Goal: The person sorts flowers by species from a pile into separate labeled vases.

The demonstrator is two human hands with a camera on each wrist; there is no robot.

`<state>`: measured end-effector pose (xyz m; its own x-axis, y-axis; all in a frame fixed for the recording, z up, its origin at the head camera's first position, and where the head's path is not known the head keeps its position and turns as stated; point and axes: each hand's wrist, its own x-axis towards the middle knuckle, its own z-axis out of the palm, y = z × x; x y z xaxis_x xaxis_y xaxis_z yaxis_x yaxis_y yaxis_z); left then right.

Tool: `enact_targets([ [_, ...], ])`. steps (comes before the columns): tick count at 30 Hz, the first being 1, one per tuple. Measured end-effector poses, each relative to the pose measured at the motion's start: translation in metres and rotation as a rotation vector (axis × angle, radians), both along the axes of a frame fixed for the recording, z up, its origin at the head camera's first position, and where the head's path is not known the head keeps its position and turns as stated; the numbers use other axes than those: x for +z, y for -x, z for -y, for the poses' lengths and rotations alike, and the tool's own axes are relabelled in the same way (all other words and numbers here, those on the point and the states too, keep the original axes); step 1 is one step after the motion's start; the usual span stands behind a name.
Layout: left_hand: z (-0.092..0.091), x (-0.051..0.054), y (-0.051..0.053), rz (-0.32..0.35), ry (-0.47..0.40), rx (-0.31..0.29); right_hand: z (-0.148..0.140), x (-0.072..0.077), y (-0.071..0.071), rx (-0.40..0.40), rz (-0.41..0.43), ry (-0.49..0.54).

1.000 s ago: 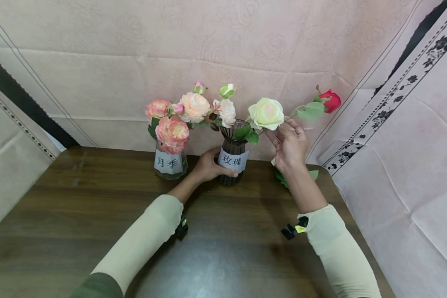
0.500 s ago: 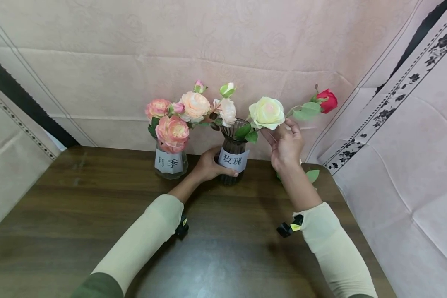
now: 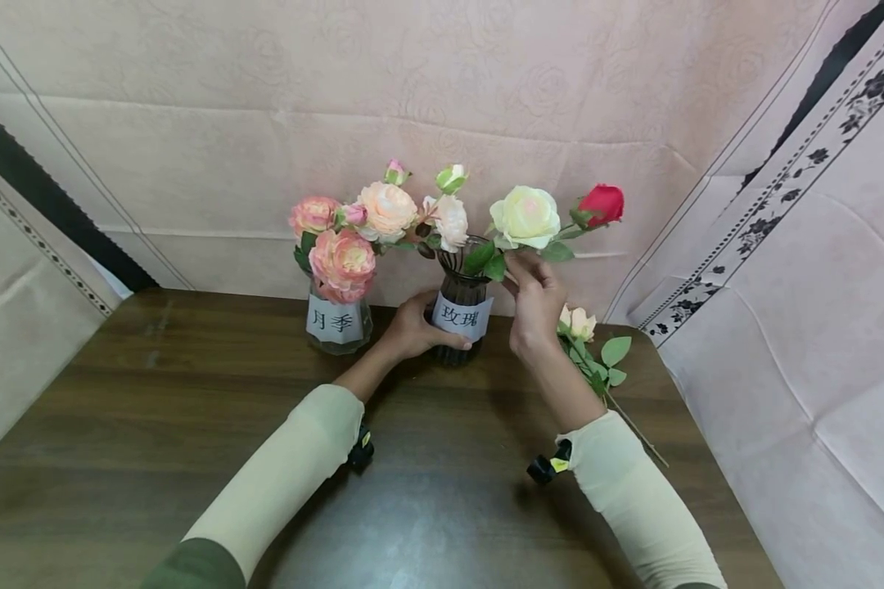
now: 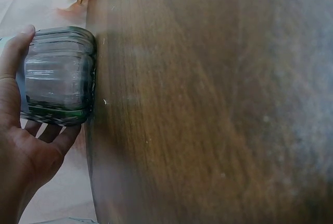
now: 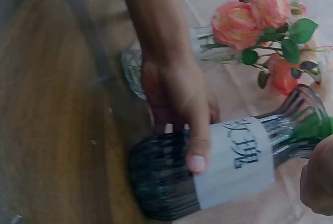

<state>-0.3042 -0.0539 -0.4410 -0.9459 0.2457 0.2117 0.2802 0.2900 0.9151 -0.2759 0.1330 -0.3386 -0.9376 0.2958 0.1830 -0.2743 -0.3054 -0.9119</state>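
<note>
Head: we see left hand [image 3: 416,329] gripping the dark vase [image 3: 462,301] at centre; right hand [image 3: 536,307] pinches the red rose [image 3: 604,204], centre right (lower part hidden). Left wrist: we get vase upper left, left hand round it. Right wrist: vase lower centre, right hand cut off at right edge.

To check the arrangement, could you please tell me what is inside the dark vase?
Green foliage shows inside the flared mouth of the dark vase. The paper label and left hand cover part of its body; any stems there cannot be made out.
</note>
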Motion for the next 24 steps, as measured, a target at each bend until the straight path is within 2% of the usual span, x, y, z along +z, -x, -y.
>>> enact_targets([
  [3,0.0,-0.001,0.0,-0.005,-0.002,-0.004,0.002,-0.006,-0.004,0.031,0.025,-0.055],
  [7,0.0,-0.001,0.001,-0.015,-0.01,-0.012,0.001,-0.014,-0.01,0.076,0.042,-0.176],
  [12,0.0,-0.002,0.002,-0.021,-0.006,-0.005,-0.004,-0.023,-0.017,0.106,0.024,-0.27],
  [17,0.0,-0.002,0.003,-0.014,-0.014,-0.014,-0.01,-0.023,-0.022,0.041,-0.054,-0.209],
  [24,0.0,-0.004,0.003,-0.017,-0.01,-0.017,-0.026,-0.007,-0.014,-0.115,-0.188,-0.091],
])
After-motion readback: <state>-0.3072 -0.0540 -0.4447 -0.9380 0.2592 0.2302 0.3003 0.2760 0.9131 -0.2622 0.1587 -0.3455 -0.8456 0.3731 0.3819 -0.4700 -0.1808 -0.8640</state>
